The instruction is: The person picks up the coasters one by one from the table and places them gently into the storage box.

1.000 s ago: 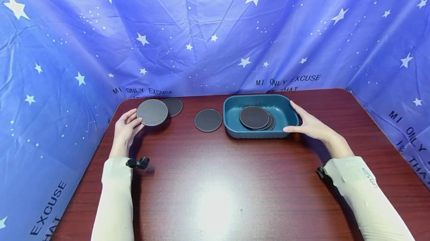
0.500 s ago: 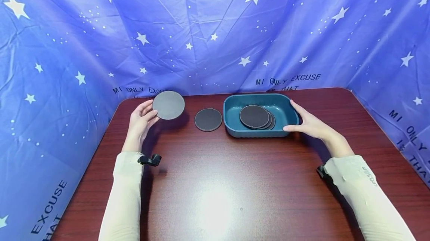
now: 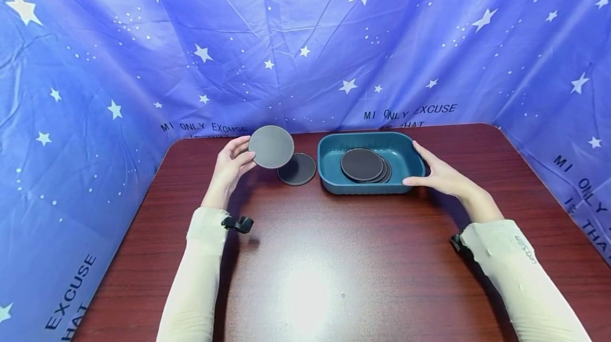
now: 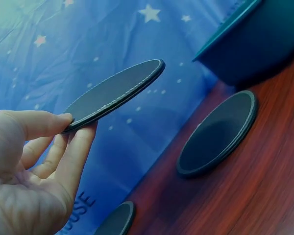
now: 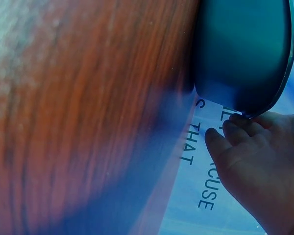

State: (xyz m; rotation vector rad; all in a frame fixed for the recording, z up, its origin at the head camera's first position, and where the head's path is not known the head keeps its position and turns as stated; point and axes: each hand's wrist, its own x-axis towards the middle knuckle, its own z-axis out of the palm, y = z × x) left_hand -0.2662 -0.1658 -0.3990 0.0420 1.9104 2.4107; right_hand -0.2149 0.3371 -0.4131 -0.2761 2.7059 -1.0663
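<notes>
My left hand (image 3: pixel 230 168) pinches a round black coaster (image 3: pixel 271 147) with pale edge stitching at its left edge, thumb on top and fingers beneath, raised and tilted. A second coaster (image 3: pixel 297 171) lies on the table, partly overlapped by the held one in the head view. The left wrist view shows another coaster (image 4: pixel 116 223) at its bottom edge, hidden behind the hand in the head view. My right hand (image 3: pixel 441 175) grips the right end of a teal rectangular dish (image 3: pixel 367 189), thumb on the front rim and fingers around the far corner. Several stacked coasters (image 3: pixel 361 164) lie in the dish.
The dark red wooden table (image 3: pixel 382 257) runs back to a blue curtain (image 3: pixel 286 24) with white stars and printed words. Bare tabletop lies in front of the dish and between the forearms. A black wrist mount (image 3: pixel 238 224) sits on the left sleeve.
My left hand has carried the coaster rightward and up, from the table's left side to partly over the coaster beside the dish. The right hand and dish have stayed in place.
</notes>
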